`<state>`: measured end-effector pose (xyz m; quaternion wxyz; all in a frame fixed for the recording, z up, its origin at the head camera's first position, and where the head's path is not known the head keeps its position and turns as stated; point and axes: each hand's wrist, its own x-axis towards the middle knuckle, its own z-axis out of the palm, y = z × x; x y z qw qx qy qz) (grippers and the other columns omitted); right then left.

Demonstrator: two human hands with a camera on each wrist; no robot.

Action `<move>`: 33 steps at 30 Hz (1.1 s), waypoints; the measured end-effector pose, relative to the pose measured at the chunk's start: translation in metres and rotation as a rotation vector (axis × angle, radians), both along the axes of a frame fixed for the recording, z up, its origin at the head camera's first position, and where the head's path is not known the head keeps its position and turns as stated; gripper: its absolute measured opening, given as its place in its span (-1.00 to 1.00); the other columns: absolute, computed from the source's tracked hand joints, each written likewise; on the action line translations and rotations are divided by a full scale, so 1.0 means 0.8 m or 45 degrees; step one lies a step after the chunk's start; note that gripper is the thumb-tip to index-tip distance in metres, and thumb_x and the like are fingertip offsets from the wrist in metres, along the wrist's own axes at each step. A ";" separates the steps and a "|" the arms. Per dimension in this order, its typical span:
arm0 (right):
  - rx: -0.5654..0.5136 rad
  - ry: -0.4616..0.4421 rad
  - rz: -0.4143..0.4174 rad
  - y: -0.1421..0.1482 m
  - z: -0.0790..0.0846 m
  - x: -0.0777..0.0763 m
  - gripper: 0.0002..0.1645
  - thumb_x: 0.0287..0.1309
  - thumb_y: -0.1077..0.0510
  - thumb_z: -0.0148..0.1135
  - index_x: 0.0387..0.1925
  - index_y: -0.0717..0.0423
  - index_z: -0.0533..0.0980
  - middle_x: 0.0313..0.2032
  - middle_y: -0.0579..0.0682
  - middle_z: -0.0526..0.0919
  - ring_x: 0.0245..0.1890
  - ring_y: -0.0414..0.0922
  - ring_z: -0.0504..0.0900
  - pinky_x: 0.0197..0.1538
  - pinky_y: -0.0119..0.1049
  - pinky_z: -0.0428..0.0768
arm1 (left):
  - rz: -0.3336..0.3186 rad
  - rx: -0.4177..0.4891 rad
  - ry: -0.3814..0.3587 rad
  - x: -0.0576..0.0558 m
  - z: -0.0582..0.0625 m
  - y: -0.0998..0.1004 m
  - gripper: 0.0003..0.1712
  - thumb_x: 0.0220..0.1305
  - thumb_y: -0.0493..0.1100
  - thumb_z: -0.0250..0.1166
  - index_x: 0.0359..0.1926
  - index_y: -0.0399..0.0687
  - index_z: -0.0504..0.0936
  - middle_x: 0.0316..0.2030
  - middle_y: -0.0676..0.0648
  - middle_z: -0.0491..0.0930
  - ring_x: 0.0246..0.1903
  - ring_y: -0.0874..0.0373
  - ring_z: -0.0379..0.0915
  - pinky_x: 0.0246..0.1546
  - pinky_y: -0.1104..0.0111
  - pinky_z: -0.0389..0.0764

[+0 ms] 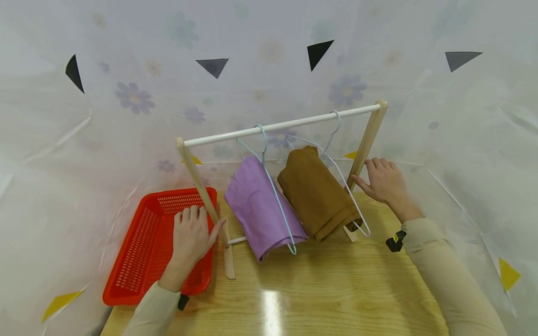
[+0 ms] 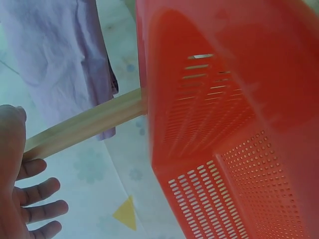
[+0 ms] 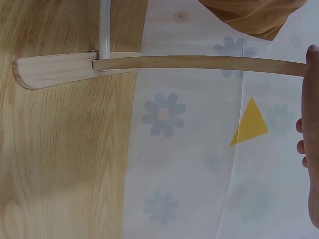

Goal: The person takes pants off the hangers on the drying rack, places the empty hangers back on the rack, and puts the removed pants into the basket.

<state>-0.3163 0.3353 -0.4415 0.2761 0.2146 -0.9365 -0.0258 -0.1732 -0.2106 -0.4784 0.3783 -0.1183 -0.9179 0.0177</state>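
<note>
A small clothes rack with a white top bar [image 1: 294, 123] and wooden posts stands on the table. A folded purple cloth [image 1: 262, 205] hangs over a mint hanger [image 1: 275, 191]. Beside it, a folded brown cloth [image 1: 315, 191] hangs over a pale lilac hanger [image 1: 338, 170]. My left hand [image 1: 191, 238] is by the left post [image 2: 84, 123], its thumb against the wood and its fingers loosely spread over the basket. At the right post [image 3: 199, 62], my right hand [image 1: 387, 182] has its fingers and thumb extended close to the wood; neither hand is wrapped round a post.
A red perforated basket [image 1: 143, 247] stands left of the rack, partly under my left forearm. The wooden table [image 1: 319, 289] extends toward me. Behind and at the sides hangs a pale flowered sheet [image 1: 260, 56] with black and yellow triangles.
</note>
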 end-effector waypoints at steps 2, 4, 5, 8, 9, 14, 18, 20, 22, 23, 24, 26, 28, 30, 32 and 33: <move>0.015 0.000 0.002 -0.001 0.000 -0.003 -0.28 0.26 -0.24 0.38 -0.12 0.43 0.53 -0.21 0.38 0.68 -0.18 0.32 0.67 -0.15 0.18 0.62 | 0.010 -0.012 0.004 -0.001 0.000 0.000 -0.23 0.34 0.39 0.16 -0.39 -0.33 0.50 -0.41 -0.30 0.52 -0.39 -0.24 0.44 -0.32 0.04 0.44; 0.025 0.012 0.013 -0.002 -0.001 -0.007 -0.31 0.26 -0.24 0.37 -0.22 0.40 0.51 -0.29 0.35 0.65 -0.25 0.30 0.65 -0.22 0.15 0.61 | 0.013 -0.017 0.012 -0.002 0.000 -0.001 -0.26 0.31 0.36 0.21 -0.40 -0.33 0.49 -0.43 -0.29 0.51 -0.40 -0.23 0.43 -0.34 0.05 0.43; 0.028 0.021 0.022 -0.002 -0.002 -0.008 -0.32 0.26 -0.24 0.38 -0.26 0.39 0.51 -0.32 0.33 0.64 -0.27 0.29 0.65 -0.25 0.14 0.61 | 0.014 -0.023 0.018 -0.002 0.000 -0.001 -0.27 0.31 0.35 0.22 -0.41 -0.32 0.48 -0.43 -0.29 0.50 -0.40 -0.23 0.43 -0.35 0.05 0.43; 0.029 0.065 0.068 -0.003 -0.004 -0.012 -0.34 0.30 -0.24 0.32 -0.39 0.34 0.47 -0.41 0.29 0.58 -0.37 0.27 0.61 -0.33 0.10 0.58 | 0.007 -0.037 0.048 -0.004 0.000 -0.001 -0.32 0.32 0.29 0.25 -0.43 -0.31 0.47 -0.45 -0.28 0.49 -0.41 -0.22 0.42 -0.38 0.07 0.41; 0.029 0.084 0.088 -0.004 -0.004 -0.013 -0.34 0.32 -0.24 0.30 -0.42 0.33 0.46 -0.42 0.28 0.56 -0.38 0.27 0.60 -0.34 0.10 0.57 | 0.007 -0.040 0.053 -0.004 0.000 0.000 -0.35 0.33 0.27 0.26 -0.43 -0.31 0.46 -0.45 -0.28 0.48 -0.42 -0.22 0.41 -0.39 0.07 0.40; 0.052 0.141 0.135 -0.007 -0.003 -0.013 -0.36 0.34 -0.20 0.26 -0.47 0.33 0.44 -0.45 0.27 0.52 -0.40 0.27 0.59 -0.36 0.09 0.55 | 0.017 -0.036 0.007 -0.004 0.001 0.003 -0.45 0.40 0.13 0.27 -0.40 -0.33 0.49 -0.47 -0.26 0.47 -0.43 -0.21 0.39 -0.39 0.08 0.37; 0.092 0.195 0.155 -0.007 -0.003 -0.014 -0.28 0.48 -0.24 0.07 -0.47 0.38 0.45 -0.47 0.28 0.51 -0.42 0.26 0.57 -0.37 0.07 0.56 | 0.038 -0.045 -0.044 -0.004 0.002 0.005 -0.51 0.41 0.06 0.29 -0.38 -0.34 0.49 -0.47 -0.24 0.44 -0.42 -0.18 0.38 -0.37 0.09 0.38; 0.111 0.224 0.166 -0.006 -0.003 -0.014 -0.23 0.53 -0.27 -0.04 -0.48 0.38 0.45 -0.48 0.27 0.50 -0.44 0.25 0.56 -0.38 0.07 0.56 | 0.046 -0.049 -0.055 -0.004 0.001 0.006 -0.52 0.40 0.04 0.30 -0.39 -0.34 0.48 -0.47 -0.23 0.42 -0.42 -0.17 0.38 -0.37 0.09 0.38; 0.123 0.246 0.173 -0.005 -0.004 -0.015 -0.21 0.55 -0.27 -0.09 -0.50 0.38 0.44 -0.49 0.27 0.50 -0.45 0.25 0.56 -0.39 0.06 0.56 | 0.046 -0.048 -0.062 -0.005 0.001 0.008 -0.53 0.40 0.03 0.29 -0.39 -0.34 0.48 -0.47 -0.23 0.42 -0.42 -0.17 0.38 -0.36 0.08 0.39; 0.128 0.254 0.174 -0.005 -0.004 -0.015 -0.20 0.55 -0.27 -0.10 -0.50 0.37 0.44 -0.49 0.27 0.50 -0.45 0.25 0.56 -0.39 0.06 0.56 | 0.046 -0.048 -0.066 -0.005 0.001 0.008 -0.52 0.41 0.03 0.28 -0.39 -0.34 0.47 -0.47 -0.23 0.41 -0.42 -0.17 0.38 -0.36 0.08 0.39; 0.133 0.259 0.172 -0.004 -0.004 -0.015 -0.20 0.56 -0.27 -0.11 -0.51 0.37 0.43 -0.49 0.27 0.50 -0.45 0.25 0.56 -0.39 0.05 0.55 | 0.046 -0.047 -0.066 -0.005 0.001 0.009 -0.52 0.41 0.03 0.27 -0.40 -0.34 0.47 -0.47 -0.23 0.41 -0.42 -0.17 0.37 -0.36 0.08 0.39; 0.140 0.264 0.170 -0.003 -0.005 -0.015 -0.22 0.56 -0.26 -0.11 -0.51 0.36 0.42 -0.50 0.26 0.49 -0.45 0.25 0.57 -0.40 0.05 0.54 | 0.048 -0.048 -0.066 -0.006 0.001 0.010 -0.52 0.43 0.03 0.24 -0.40 -0.34 0.47 -0.47 -0.23 0.41 -0.42 -0.17 0.37 -0.35 0.08 0.39; 0.142 0.262 0.169 -0.002 -0.005 -0.015 -0.23 0.55 -0.25 -0.10 -0.51 0.36 0.42 -0.50 0.26 0.49 -0.45 0.24 0.56 -0.41 0.04 0.54 | 0.053 -0.053 -0.062 -0.007 0.000 0.010 -0.52 0.43 0.03 0.22 -0.40 -0.34 0.47 -0.47 -0.23 0.41 -0.43 -0.18 0.37 -0.36 0.07 0.39; 0.144 0.261 0.170 -0.002 -0.005 -0.014 -0.25 0.55 -0.23 -0.08 -0.51 0.35 0.42 -0.50 0.26 0.49 -0.46 0.23 0.56 -0.41 0.03 0.53 | 0.057 -0.060 -0.061 -0.008 0.000 0.011 -0.53 0.42 0.03 0.20 -0.40 -0.34 0.47 -0.47 -0.22 0.41 -0.43 -0.17 0.37 -0.36 0.08 0.38; 0.144 0.259 0.172 -0.001 -0.005 -0.013 -0.28 0.52 -0.21 -0.03 -0.51 0.35 0.41 -0.50 0.26 0.50 -0.46 0.23 0.56 -0.41 0.03 0.53 | 0.050 -0.060 -0.061 -0.008 0.000 0.011 -0.53 0.42 0.03 0.21 -0.40 -0.34 0.47 -0.47 -0.23 0.41 -0.43 -0.17 0.37 -0.36 0.07 0.39; 0.143 0.257 0.174 0.000 -0.005 -0.013 -0.30 0.51 -0.20 -0.01 -0.51 0.34 0.41 -0.50 0.26 0.50 -0.46 0.22 0.55 -0.41 0.02 0.53 | 0.046 -0.061 -0.061 -0.008 -0.001 0.012 -0.53 0.42 0.02 0.22 -0.40 -0.34 0.47 -0.47 -0.23 0.41 -0.43 -0.17 0.36 -0.36 0.07 0.38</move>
